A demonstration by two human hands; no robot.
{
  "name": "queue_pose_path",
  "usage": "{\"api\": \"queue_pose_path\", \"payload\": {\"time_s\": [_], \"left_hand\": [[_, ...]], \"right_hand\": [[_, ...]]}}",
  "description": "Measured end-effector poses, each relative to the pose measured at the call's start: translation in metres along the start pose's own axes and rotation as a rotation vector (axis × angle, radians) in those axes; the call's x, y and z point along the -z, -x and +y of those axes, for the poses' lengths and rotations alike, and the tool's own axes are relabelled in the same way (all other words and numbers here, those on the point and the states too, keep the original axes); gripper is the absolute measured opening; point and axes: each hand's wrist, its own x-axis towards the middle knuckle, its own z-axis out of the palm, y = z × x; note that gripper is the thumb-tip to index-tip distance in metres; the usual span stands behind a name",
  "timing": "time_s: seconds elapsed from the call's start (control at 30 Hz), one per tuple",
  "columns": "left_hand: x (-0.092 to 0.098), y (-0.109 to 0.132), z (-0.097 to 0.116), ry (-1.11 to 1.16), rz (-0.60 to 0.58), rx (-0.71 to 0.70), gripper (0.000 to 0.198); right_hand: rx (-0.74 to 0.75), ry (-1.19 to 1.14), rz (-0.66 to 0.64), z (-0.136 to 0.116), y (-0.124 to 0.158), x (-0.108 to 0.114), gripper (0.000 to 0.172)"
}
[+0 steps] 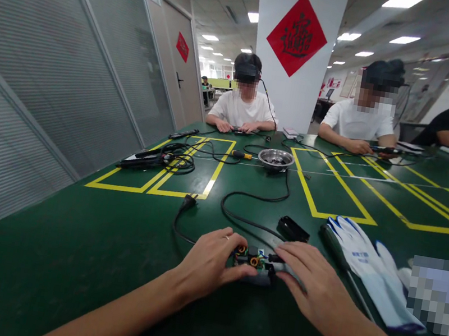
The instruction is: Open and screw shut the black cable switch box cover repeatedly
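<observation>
— Green bench [65,256], yellow tape [344,217] rectangles on its far part; white pillar [286,101] behind. Main item on my feed?

— One circuit board [253,258], coils showing, centre of the near part. From my remote seat I list it as exposed.

— Grip?

— Left hand [212,254]: narrow, thumb and fingers closed on the board's left end. Right hand [312,273]: fingers and thumb bent close about the other end, near a black part [275,258]; I cannot tell whether they pinch anything.

— Work done, work left?

— Done, as I judge it: unit opened. One black casing piece [293,229] lies apart, just beyond the right hand. Not done: board and dark piece [258,279] at its near edge are not apart; whether they are joined, I cannot tell. I enter it as part-way.

— Surrounding stock?

— One black cord [256,197]; one plug [189,202], beyond the left hand; one yellow-handled screwdriver [242,155], beside one metal bowl [277,153]; white glove [378,272], far right, count uncertain.
</observation>
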Motion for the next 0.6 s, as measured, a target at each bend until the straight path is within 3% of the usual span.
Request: {"api": "queue_pose_path", "payload": {"time_s": [0.2,0.33,0.6], "left_hand": [[-0.007,0.0,0.003,0.099,-0.163,-0.131,0.064],[-0.004,-0.001,0.0,0.106,-0.252,-0.191,0.048],[-0.002,-0.001,0.001,0.025,-0.28,-0.241,0.036]], "right_hand": [[0.026,0.07,-0.089,0.002,0.008,-0.009,0.029],[-0.029,0.087,-0.186,0.003,0.011,-0.01,0.03],[-0.015,0.159,-0.266,0.005,0.014,-0.012,0.036]]}}
